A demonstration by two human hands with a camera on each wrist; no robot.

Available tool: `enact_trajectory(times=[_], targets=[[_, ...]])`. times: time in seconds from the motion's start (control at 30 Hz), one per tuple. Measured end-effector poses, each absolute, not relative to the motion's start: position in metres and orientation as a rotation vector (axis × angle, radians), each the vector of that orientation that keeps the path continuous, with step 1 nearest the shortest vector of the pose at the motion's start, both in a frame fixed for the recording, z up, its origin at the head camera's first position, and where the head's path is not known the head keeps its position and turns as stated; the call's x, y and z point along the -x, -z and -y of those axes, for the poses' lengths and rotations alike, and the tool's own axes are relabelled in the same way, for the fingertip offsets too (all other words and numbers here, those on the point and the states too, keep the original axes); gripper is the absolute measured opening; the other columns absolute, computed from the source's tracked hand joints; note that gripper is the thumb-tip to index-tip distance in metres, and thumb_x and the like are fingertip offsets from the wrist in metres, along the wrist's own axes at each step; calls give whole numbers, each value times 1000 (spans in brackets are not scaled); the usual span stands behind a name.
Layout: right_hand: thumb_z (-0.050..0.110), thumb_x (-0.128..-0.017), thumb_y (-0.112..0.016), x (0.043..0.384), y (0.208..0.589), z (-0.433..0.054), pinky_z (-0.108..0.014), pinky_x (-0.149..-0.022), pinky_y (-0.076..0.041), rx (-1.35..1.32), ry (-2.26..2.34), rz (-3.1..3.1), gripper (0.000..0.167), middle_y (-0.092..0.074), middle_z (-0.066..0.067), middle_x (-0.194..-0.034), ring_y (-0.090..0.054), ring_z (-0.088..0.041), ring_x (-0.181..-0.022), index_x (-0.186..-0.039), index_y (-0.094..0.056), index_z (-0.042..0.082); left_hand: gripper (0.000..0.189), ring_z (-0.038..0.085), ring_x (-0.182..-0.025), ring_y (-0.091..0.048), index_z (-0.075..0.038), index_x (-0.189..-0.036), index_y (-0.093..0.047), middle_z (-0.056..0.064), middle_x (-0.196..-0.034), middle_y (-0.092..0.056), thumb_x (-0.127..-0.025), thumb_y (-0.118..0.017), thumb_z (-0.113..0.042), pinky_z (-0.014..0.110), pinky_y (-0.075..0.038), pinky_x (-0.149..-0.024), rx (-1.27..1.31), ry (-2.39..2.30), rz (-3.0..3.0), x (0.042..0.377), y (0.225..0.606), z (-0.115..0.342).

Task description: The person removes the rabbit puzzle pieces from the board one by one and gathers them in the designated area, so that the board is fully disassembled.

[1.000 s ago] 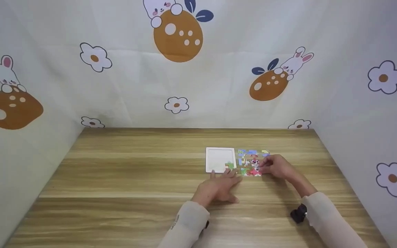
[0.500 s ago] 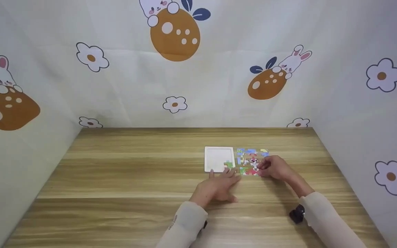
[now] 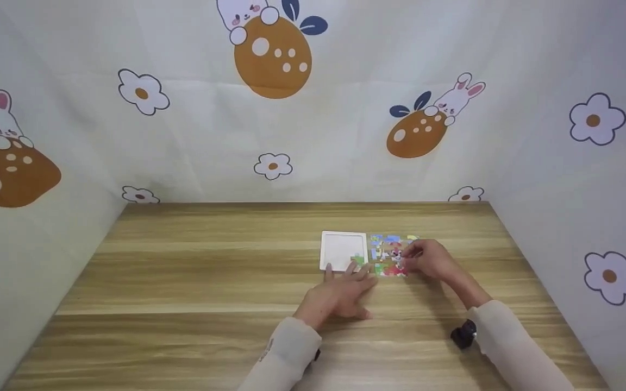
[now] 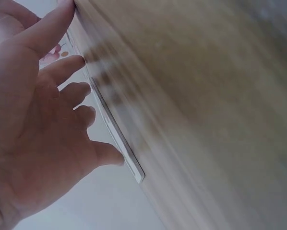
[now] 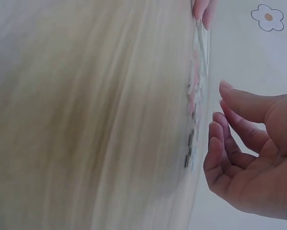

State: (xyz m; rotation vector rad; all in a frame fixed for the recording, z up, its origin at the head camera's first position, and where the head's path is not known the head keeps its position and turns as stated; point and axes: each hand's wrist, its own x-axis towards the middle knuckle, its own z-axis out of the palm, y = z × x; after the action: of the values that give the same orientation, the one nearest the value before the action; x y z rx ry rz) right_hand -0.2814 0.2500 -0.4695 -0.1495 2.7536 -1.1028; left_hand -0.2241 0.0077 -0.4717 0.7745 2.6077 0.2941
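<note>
A white square puzzle tray (image 3: 341,247) lies on the table, with a green puzzle piece (image 3: 357,260) in its near right corner. My left hand (image 3: 340,296) rests at the tray's near edge, fingers spread and fingertips on or beside the rim. In the left wrist view the tray (image 4: 117,132) appears edge-on beside these fingers. Loose, colourful puzzle pieces (image 3: 392,270) lie right of the tray, partly hidden by my right hand (image 3: 430,259). The right wrist view shows that hand (image 5: 258,158) just above the pieces (image 5: 192,115), fingers loosely bent, with nothing visible between thumb and fingers.
The wood-grain tabletop (image 3: 193,271) extends left of the tray and in front of the hands. A patterned cloth (image 3: 335,136) with rabbits and flowers stands along the back and sides. A black camera (image 3: 463,334) hangs at the right wrist.
My right hand has lifted slightly off the loose pieces. The left hand stays at the tray's edge. The whole head view has shifted a little.
</note>
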Motion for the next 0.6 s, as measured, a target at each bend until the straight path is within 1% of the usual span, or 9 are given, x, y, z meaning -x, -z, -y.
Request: enact_trajectory(times=[0.13, 0.23, 0.3, 0.4, 0.47, 0.53, 0.6], targets=[[8, -89, -74, 285, 466, -241, -23, -67, -49, 188, 1147, -2746, 11, -69, -11, -93, -60, -15, -80, -95, -71, 0, 73, 28, -158, -10, -30, -156, -36, 3, -170, -17, -92, -69, -41, 70, -9, -121, -782, -311, -2648, 225, 469, 1], [8, -90, -73, 287, 465, -232, -24, -67, -51, 190, 1162, -2730, 10, -69, -10, -92, -62, -15, -79, -97, -70, 1, 68, 33, -157, -16, -29, -155, -38, 11, -168, -20, -94, -68, -37, 70, -11, -121, -778, -339, -2672, 226, 469, 10], [8, -90, -73, 288, 465, -226, -24, -68, -51, 194, 1159, -2719, 11, -69, -10, -93, -63, -15, -80, -98, -70, 2, 67, 35, -155, -20, -28, -155, -38, 14, -167, -23, -95, -65, -38, 68, -13, -122, -807, -313, -2698, 226, 471, 17], [9, -90, -73, 290, 466, -217, -26, -71, -52, 218, 1134, -2712, 12, -69, -9, -93, -63, -15, -81, -99, -70, 2, 64, 33, -152, -31, -26, -153, -41, 14, -162, -34, -95, -64, -42, 64, -20, -122, -888, -249, -2765, 226, 473, 28], [10, -90, -73, 292, 466, -210, -27, -74, -52, 243, 1111, -2717, 12, -69, -8, -93, -63, -15, -83, -99, -70, 3, 63, 32, -148, -36, -26, -152, -42, 12, -159, -38, -95, -62, -44, 61, -25, -122, -934, -227, -2801, 227, 474, 37], [11, -90, -74, 294, 467, -204, -28, -77, -53, 291, 1087, -2723, 12, -69, -8, -93, -63, -15, -84, -98, -70, 3, 64, 31, -147, -37, -25, -152, -43, 11, -157, -40, -95, -62, -46, 59, -27, -121, -960, -251, -2816, 228, 475, 46], [11, -90, -73, 295, 467, -199, -29, -77, -54, 321, 1072, -2716, 12, -70, -8, -93, -63, -15, -83, -99, -70, 3, 66, 32, -148, -35, -24, -153, -41, 11, -158, -38, -95, -62, -47, 58, -27, -122, -961, -284, -2810, 229, 475, 55]])
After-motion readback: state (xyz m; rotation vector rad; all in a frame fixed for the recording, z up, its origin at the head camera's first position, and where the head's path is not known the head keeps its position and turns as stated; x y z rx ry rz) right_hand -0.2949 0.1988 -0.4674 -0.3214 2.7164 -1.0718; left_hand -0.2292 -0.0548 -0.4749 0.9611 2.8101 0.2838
